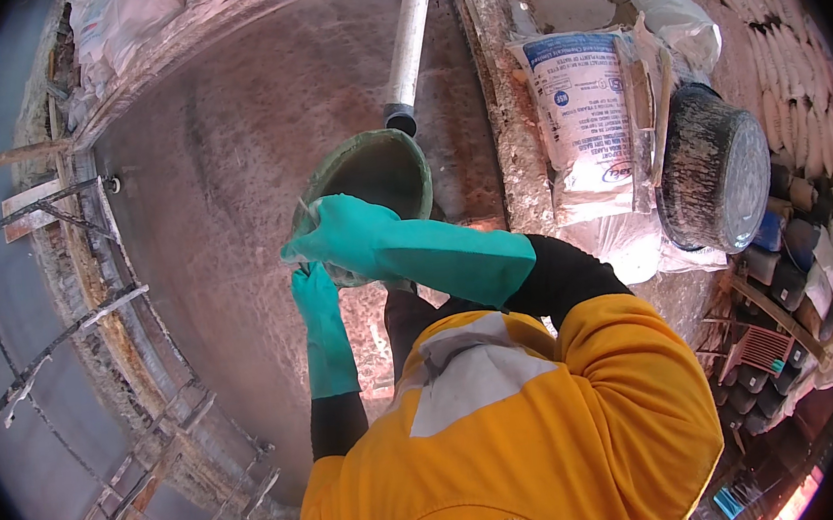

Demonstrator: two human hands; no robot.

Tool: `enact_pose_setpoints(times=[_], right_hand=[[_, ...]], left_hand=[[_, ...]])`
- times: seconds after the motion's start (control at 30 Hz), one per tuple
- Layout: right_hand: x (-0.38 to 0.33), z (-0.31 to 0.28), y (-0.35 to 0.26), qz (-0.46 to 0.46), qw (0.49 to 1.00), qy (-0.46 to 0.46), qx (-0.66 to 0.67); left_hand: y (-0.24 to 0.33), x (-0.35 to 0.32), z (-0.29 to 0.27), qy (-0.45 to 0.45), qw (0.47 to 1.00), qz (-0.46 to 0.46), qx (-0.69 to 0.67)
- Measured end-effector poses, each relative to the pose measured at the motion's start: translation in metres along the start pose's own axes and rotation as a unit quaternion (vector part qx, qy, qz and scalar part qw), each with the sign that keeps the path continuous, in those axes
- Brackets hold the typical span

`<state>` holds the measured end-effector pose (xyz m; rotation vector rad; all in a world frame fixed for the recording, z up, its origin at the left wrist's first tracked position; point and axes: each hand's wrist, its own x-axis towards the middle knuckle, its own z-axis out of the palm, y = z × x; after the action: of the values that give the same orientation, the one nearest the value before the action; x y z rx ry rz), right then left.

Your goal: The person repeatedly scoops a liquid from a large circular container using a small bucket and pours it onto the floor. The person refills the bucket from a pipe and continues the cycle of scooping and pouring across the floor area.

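I wear long teal rubber gloves over black sleeves. My right hand [350,234] reaches leftward across the near side of a round, grey-green tub [427,182] with a worn, stained rim. Its fingers are closed, and what they hold is hidden. Just below, my left hand [317,300] points upward with its fingertips pressed together close to the right hand's. A small dark bit shows between the two hands, too small to name. The gloves hide the tub's near left side. Beyond its far rim, a pale pipe [413,47] ends in a dark mouth.
Rusty metal bars [75,324] line the left side. A raised ledge [503,94] runs along the right of the wet, stained floor [221,178]. Past it lie a printed white sack [583,122], a black tub on its side [716,169] and stacked pale bundles [776,60].
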<state>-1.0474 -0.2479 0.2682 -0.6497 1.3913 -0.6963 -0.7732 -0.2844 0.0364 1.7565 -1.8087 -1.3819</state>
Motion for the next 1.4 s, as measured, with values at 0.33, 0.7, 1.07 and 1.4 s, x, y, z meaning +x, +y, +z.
enact_pose_setpoints(times=[0.33, 0.7, 1.07, 1.4], right_hand=[[0.013, -0.033, 0.015, -0.012, 1.000, -0.023, 0.002], [0.021, -0.037, 0.013, -0.024, 0.999, -0.024, -0.028], [0.016, -0.037, 0.009, -0.037, 0.999, -0.021, 0.003], [0.009, -0.038, 0.004, -0.040, 0.999, -0.020, 0.007]], left_hand=[[0.063, -0.009, 0.012, 0.047, 0.993, -0.105, -0.001], [0.083, -0.012, 0.009, 0.065, 0.990, -0.123, -0.022], [0.095, -0.017, -0.001, 0.028, 0.980, -0.109, -0.162], [0.116, -0.029, -0.005, 0.012, 0.975, -0.089, -0.204]])
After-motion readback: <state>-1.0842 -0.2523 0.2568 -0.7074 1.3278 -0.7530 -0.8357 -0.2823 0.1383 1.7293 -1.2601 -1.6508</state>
